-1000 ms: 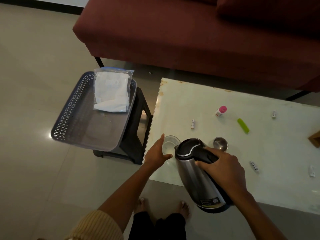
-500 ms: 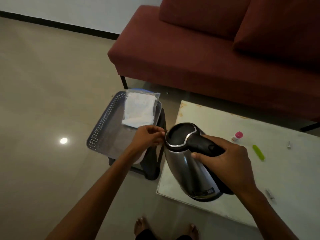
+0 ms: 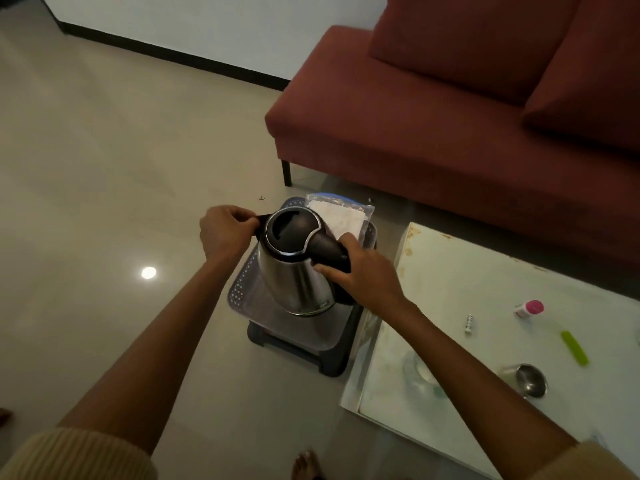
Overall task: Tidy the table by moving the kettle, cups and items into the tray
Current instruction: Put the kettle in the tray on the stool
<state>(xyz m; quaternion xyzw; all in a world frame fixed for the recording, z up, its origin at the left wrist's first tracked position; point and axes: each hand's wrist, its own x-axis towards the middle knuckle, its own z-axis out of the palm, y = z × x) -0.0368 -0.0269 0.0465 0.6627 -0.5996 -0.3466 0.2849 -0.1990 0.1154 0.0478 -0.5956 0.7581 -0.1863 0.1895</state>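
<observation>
A steel kettle (image 3: 294, 278) with a black lid and handle is held over the grey perforated tray (image 3: 239, 289), its base close to the tray floor. My right hand (image 3: 360, 271) grips the black handle. My left hand (image 3: 225, 230) pinches the kettle's spout at the rim. On the white table (image 3: 467, 282) at the right lie a clear glass cup (image 3: 420, 370), a small steel cup (image 3: 528, 379), a pink-capped bottle (image 3: 528, 308), a green stick (image 3: 575, 348) and a small vial (image 3: 468, 323).
The tray rests on a dark stool (image 3: 301, 351) to the left of the table. A plastic bag with white paper (image 3: 341, 218) lies at the tray's far end. A red sofa (image 3: 450, 116) stands behind. My bare foot (image 3: 304, 465) shows on the tiled floor.
Both hands have carried the kettle leftward off the table to above the tray. My left hand has gone from the glass cup to the kettle's spout. The view has swung left.
</observation>
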